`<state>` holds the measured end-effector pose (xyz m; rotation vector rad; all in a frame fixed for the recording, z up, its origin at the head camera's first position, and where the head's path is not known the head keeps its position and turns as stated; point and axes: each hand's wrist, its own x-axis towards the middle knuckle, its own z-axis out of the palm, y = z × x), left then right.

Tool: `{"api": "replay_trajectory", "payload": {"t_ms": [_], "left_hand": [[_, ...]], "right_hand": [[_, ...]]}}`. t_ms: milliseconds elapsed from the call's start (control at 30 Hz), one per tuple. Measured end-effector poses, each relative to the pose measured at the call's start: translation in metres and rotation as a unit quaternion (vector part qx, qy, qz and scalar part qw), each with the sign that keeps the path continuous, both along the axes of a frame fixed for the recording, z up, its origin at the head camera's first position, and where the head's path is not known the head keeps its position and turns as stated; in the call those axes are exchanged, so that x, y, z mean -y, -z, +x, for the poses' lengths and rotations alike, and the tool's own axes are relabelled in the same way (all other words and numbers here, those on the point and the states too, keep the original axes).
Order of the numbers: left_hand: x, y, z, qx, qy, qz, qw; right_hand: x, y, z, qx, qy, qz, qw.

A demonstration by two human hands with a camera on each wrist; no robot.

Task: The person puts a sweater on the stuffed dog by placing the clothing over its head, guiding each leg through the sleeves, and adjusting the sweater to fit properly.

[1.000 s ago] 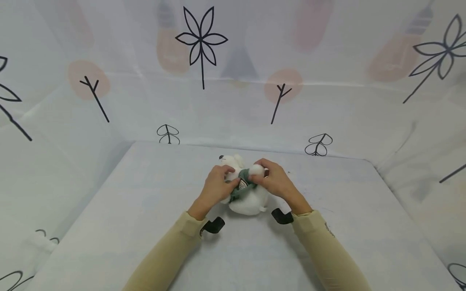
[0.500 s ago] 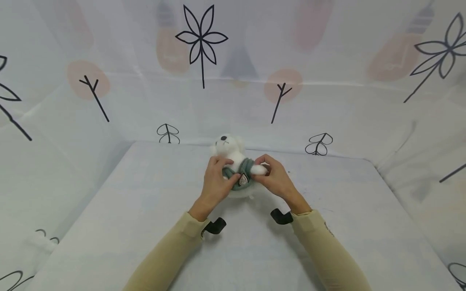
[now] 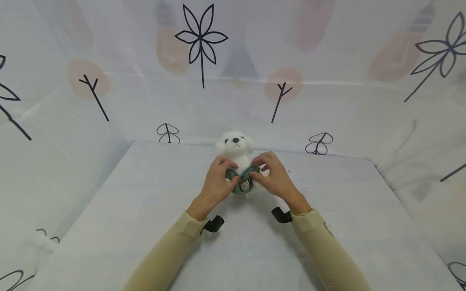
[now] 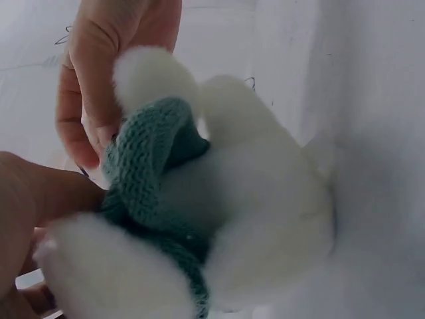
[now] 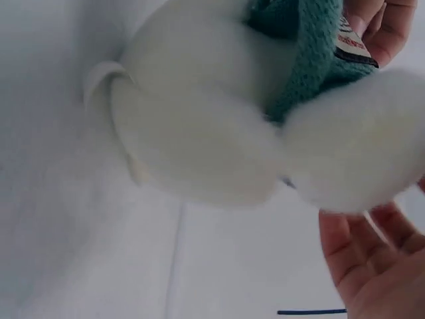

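Slightly apart, the left hand (image 3: 218,180) and right hand (image 3: 271,176) pinch opposite sides of the toy (image 3: 238,159) between them, thumbs on its green knit (image 3: 238,189), its label (image 3: 245,185) near the thumbs and its head (image 3: 234,144) beyond the hands.

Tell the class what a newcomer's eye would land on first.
Probably the white plush animal, held between the left hand and right hand near the far edge of the table. Its green knitted garment stands out on its body; above, a bold black flower drawing marks the backdrop.
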<state>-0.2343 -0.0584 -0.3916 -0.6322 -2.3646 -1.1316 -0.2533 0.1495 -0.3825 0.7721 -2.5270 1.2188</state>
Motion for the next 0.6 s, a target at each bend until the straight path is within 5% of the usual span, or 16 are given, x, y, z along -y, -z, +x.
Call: {"api": "replay_trajectory", "payload": {"t_ms": [167,467,600], "left_hand": [[0.001,-0.004,0.002,-0.009,0.002,-0.037,0.9993],[0.004,-0.018,0.01,0.032,0.031,-0.14,0.9891],[0.003,-0.019,0.011,0.019,0.042,-0.161,0.9858]], "right_hand": [[-0.001,-0.002,0.001,-0.043,-0.056,0.035,0.997],[-0.005,-0.008,0.005,-0.011,-0.068,0.099,0.993],[-0.006,-0.009,0.006,-0.013,-0.075,0.124,0.989]]}}
